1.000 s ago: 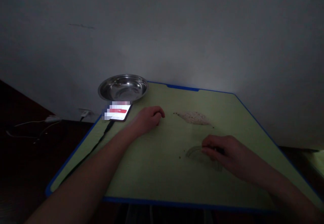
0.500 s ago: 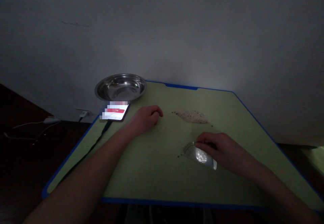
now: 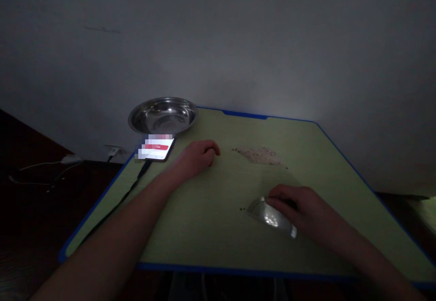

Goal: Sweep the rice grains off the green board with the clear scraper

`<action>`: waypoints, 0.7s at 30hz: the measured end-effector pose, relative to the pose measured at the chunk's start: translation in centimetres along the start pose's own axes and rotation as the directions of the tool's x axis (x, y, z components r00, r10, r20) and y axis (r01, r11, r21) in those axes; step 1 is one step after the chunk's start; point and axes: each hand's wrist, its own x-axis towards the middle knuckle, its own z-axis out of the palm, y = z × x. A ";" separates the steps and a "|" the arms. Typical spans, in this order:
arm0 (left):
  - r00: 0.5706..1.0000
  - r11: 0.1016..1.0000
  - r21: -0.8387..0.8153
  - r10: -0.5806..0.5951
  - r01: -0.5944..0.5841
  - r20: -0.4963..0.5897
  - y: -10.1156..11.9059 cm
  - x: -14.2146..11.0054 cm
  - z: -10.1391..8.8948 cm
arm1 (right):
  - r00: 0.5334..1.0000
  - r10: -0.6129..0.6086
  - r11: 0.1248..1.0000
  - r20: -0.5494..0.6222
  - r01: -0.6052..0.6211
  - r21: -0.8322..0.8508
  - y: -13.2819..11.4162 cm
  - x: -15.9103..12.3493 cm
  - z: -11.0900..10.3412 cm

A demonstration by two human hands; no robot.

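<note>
My right hand (image 3: 296, 205) pinches the rim of a shiny, thin, shallow dish (image 3: 272, 217), tilted low over the near right part of the table. Whether it is clear plastic or metal I cannot tell. My left hand (image 3: 200, 155) rests on the table with its fingers curled in, and nothing shows in it. A flat pile of pale grains with dark specks (image 3: 260, 155), much like rice, lies to the right of my left hand and beyond my right. Two small dark beads (image 3: 242, 209) lie just left of the dish.
A steel basin (image 3: 163, 115) stands at the table's far left corner. In front of it lies a lit phone (image 3: 158, 149) with a black cable (image 3: 129, 192) running along the left side. The green table (image 3: 204, 228) has a blue edge and meets a wall.
The dish in my right hand has changed its tilt and now shows a bright, reflecting face. It has shifted slightly nearer over the last half second. My left hand and the pile stay put.
</note>
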 end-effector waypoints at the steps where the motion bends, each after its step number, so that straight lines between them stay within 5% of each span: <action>1: 1.000 1.000 0.004 -0.003 0.003 0.002 0.0 0.0 0.0 | 1.000 0.009 1.000 -0.013 -0.009 -0.011 0.1 0.1 -0.1; 21: 1.000 1.000 0.009 0.009 -0.009 0.007 -0.1 0.0 0.0 | 0.999 -0.009 0.998 -0.046 0.006 -0.069 -1.5 0.9 0.5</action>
